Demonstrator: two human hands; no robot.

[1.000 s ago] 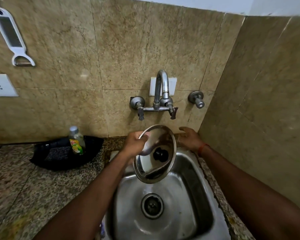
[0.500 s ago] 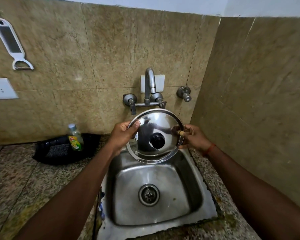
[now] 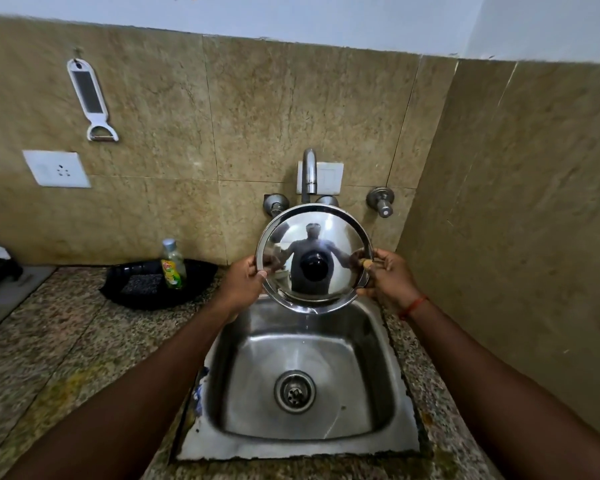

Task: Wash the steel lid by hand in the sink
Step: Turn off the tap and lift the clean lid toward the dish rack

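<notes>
The round steel lid [image 3: 329, 233] with a black knob at its middle stands upright above the back of the steel sink [image 3: 378, 368], its shiny domed top turned toward me. My left hand [image 3: 243, 278] grips its left rim. My right hand [image 3: 385, 275] grips the right rim. A thin trickle of water runs off the lid's lower edge into the sink. The lid hides the lower part of the tap [image 3: 309, 171]. No water comes from the spout.
A dish soap bottle [image 3: 172, 265] stands in a black tray [image 3: 146, 289] on the granite counter [image 3: 56, 344], left of the sink. A tiled wall rises close on the right. A peeler [image 3: 90, 98] hangs on the back wall above a socket [image 3: 57, 168].
The lid went from tilted in my left hand alone to upright and held by both hands, raised a little toward the tap. My view has pulled back and up.
</notes>
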